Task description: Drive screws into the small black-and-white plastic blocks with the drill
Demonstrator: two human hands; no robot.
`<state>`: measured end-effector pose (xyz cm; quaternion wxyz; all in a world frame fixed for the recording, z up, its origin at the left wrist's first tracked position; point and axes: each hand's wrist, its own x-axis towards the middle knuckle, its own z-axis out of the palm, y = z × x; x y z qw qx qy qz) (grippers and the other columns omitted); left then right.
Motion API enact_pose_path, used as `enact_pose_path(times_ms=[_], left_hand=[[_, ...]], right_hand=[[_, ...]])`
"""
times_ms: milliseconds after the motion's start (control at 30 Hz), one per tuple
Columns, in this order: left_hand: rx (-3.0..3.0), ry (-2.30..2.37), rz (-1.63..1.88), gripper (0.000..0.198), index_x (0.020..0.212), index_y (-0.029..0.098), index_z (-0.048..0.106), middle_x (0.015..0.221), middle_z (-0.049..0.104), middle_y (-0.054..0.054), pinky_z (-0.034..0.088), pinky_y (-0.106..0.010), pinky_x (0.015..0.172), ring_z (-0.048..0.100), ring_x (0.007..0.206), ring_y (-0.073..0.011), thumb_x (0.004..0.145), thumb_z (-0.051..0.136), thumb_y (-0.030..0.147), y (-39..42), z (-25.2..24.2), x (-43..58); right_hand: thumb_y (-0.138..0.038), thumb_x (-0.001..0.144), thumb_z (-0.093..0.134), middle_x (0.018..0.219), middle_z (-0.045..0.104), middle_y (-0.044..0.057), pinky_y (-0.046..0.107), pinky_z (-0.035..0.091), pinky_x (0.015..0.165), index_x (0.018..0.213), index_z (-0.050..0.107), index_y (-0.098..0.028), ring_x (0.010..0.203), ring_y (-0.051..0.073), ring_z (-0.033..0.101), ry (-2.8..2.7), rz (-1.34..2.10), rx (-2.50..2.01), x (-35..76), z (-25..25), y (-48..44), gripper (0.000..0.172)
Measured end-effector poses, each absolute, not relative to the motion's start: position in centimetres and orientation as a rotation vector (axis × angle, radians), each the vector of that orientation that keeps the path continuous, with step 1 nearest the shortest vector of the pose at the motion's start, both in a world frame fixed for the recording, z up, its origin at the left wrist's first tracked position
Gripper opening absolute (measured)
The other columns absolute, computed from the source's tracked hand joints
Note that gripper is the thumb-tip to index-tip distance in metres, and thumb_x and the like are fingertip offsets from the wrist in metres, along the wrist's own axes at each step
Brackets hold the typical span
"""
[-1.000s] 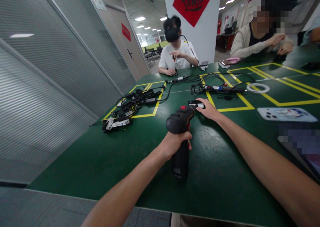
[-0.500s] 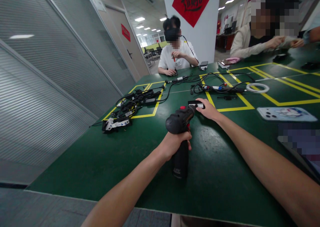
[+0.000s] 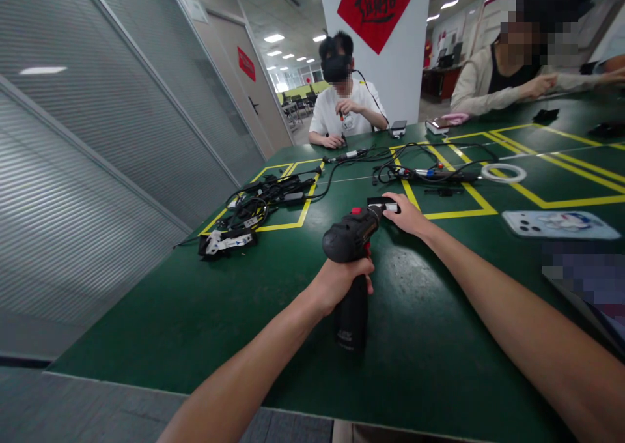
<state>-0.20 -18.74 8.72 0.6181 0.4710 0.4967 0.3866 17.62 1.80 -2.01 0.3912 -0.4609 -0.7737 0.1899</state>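
Note:
My left hand (image 3: 342,283) is wrapped round the grip of a black cordless drill (image 3: 347,238) with a red button on top. The drill points away from me, its battery end low over the green table (image 3: 195,339). At its front, the chuck meets a small black and white block-like part (image 3: 383,204). My right hand (image 3: 403,214) holds that part by its right side, thumb and fingers closed on it. The bit and the exact contact point are hidden.
A tangle of black cables (image 3: 268,202) lies on the left, with a black and white bracket (image 3: 227,242) before it. Further right are a screwdriver-like tool (image 3: 420,172), a white ring (image 3: 502,172) and a phone (image 3: 561,224). Two people (image 3: 346,114) sit across the table.
Both my hands, the drill and the small part stay almost where they were. At the far right, the other person's hands have moved apart.

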Motion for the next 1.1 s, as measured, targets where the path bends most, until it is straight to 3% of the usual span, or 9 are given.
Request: enact_pose_path(times_ms=[167,1100], left_hand=[[1.114,1.147,0.862,0.010,0.076,0.015,0.051,0.058,0.052,0.003,0.039,-0.023,0.050,0.055,0.046,-0.0103,0.068,0.055,0.017,-18.74,8.74,-0.25],[1.151,1.095,0.884,0.013,0.080,0.016,0.049,0.067,0.051,0.003,0.041,-0.024,0.049,0.056,0.046,-0.0101,0.068,0.055,0.015,-18.24,8.16,-0.49]], right_hand=[[-0.027,0.077,0.058,0.115,0.051,0.007,0.038,0.041,0.098,0.125,0.050,-0.025,0.107,0.022,0.054,-1.970,0.473,-1.166,17.57,-1.95,1.72,0.049],[-0.028,0.079,0.055,0.113,0.049,0.007,0.040,0.040,0.097,0.127,0.049,-0.027,0.103,0.023,0.055,-1.953,0.541,-1.227,17.34,-1.64,1.54,0.048]])
